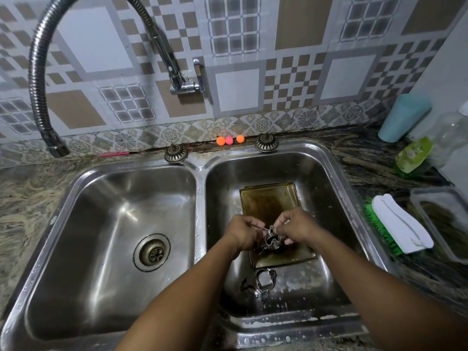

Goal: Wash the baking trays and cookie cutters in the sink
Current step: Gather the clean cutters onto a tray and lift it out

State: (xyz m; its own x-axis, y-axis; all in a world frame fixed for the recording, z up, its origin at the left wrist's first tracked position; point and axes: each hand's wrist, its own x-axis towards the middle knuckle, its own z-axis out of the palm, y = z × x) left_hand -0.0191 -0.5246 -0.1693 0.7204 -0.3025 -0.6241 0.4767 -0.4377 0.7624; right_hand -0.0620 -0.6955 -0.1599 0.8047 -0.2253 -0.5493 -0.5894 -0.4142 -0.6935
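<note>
head | cookie cutter (272, 240) pinched between left hand (244, 233) and right hand (295, 228) | above baking tray (268, 201)

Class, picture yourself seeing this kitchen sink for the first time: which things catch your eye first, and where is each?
Both hands meet over the right basin, where the left hand and right hand pinch a metal cookie cutter above the brownish baking tray lying in it. Next come the ribbed tap hose arching down the tiled wall at left, and three bright balls just behind the basin's back rim.
</note>
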